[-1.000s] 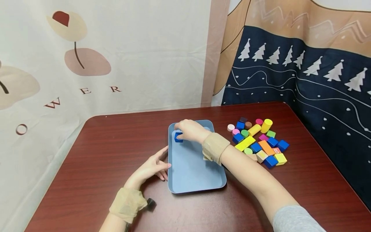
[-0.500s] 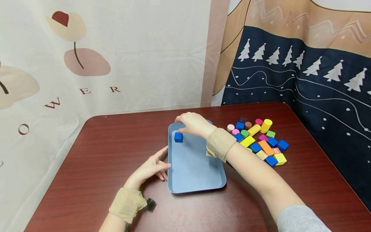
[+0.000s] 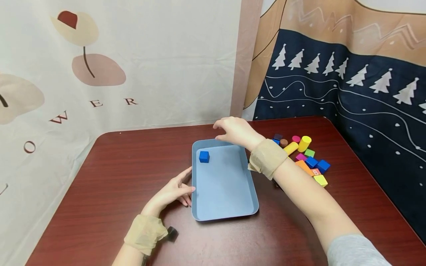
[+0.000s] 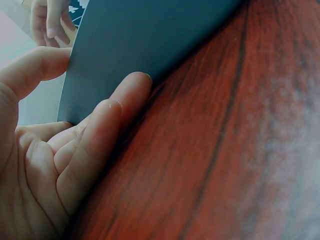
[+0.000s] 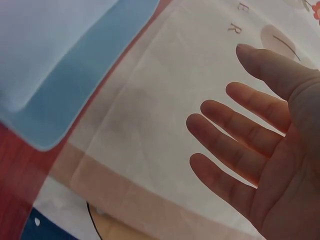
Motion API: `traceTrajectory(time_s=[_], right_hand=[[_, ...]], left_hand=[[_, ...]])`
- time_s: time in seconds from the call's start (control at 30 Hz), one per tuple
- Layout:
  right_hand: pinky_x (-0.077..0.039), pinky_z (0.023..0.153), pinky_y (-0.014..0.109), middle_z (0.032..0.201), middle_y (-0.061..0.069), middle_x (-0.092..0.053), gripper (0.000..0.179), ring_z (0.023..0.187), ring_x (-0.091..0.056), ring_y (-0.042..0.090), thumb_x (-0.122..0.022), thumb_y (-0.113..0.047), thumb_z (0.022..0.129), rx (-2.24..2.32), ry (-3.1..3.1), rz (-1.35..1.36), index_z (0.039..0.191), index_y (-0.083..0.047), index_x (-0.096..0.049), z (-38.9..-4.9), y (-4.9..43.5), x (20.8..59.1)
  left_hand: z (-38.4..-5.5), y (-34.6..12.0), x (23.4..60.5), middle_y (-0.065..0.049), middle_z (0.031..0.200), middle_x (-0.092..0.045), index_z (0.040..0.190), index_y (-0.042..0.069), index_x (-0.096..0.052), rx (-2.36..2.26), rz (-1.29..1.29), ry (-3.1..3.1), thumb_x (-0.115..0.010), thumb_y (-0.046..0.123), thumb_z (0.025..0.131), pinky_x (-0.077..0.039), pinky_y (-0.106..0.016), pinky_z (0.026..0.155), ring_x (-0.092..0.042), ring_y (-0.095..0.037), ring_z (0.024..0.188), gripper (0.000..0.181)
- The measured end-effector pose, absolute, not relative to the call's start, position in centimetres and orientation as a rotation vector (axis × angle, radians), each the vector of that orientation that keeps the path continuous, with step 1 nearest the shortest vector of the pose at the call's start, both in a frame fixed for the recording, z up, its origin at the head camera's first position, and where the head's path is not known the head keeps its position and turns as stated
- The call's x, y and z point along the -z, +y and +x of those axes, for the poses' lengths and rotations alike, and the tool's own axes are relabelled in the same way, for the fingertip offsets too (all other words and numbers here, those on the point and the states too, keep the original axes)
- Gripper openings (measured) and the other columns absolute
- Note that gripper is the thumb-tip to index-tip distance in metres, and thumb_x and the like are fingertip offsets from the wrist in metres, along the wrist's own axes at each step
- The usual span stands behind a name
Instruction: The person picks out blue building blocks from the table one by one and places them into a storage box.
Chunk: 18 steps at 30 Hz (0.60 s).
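Observation:
A blue cube [image 3: 204, 157] sits in the upper left corner of the blue-grey tray [image 3: 224, 184]. My right hand [image 3: 237, 131] hovers over the tray's far right corner, holding nothing. In the right wrist view this hand's fingers [image 5: 225, 142] are spread and relaxed, away from the tray rim. At the tray's left side rests my left hand [image 3: 169, 192], its thumb tip at the rim. Up close, the left wrist view shows relaxed fingers [image 4: 95, 135] against the tray's outer wall, low near the tabletop.
Several coloured blocks lie on the right of the dark red table [image 3: 139, 162], among them a yellow cylinder [image 3: 304, 144] and an orange block [image 3: 304, 167]. My right forearm [image 3: 309, 199] covers part of this pile. Patterned curtains [image 3: 179, 62] hang behind the table.
My right hand has let go of the blue cube, leaving it in the tray, and has risen and moved right and away. The left hand stays at the tray's left edge.

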State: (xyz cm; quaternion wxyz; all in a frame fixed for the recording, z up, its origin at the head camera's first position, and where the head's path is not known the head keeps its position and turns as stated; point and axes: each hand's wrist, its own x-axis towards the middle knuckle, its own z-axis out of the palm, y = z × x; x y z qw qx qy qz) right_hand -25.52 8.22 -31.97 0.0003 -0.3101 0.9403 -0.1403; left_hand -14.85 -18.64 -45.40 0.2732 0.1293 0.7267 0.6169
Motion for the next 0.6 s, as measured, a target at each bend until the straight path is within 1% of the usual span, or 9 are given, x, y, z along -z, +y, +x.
traceTrajectory(time_s=[0.37, 0.6], right_hand=[[-0.050, 0.088, 0.038, 0.117, 0.007, -0.064, 0.036, 0.103, -0.059, 0.022, -0.071, -0.025, 0.088, 0.477, 2.989, -0.865, 0.120, -0.010, -0.066, -26.2, 12.1, 31.0], [-0.047, 0.093, 0.043, 0.120, 0.009, -0.062, 0.036, 0.110, -0.056, 0.026, -0.071, -0.024, 0.088, 0.476, 3.015, -0.796, 0.120, -0.009, -0.066, -26.5, 14.7, 31.2]], left_hand=[[-14.8, -18.7, 45.5, -0.021, 0.072, -0.064, 0.155, 0.015, -0.012, -1.664, 0.363, 1.951, -0.064, 0.012, 0.093, -0.057, -0.038, 0.054, -0.066, -0.038, 0.059, 0.081], [-14.8, -18.7, 45.4, -0.020, 0.072, -0.064, 0.155, 0.015, -0.012, -1.660, 0.352, 1.955, -0.063, 0.012, 0.093, -0.057, -0.038, 0.054, -0.066, -0.038, 0.059, 0.081]])
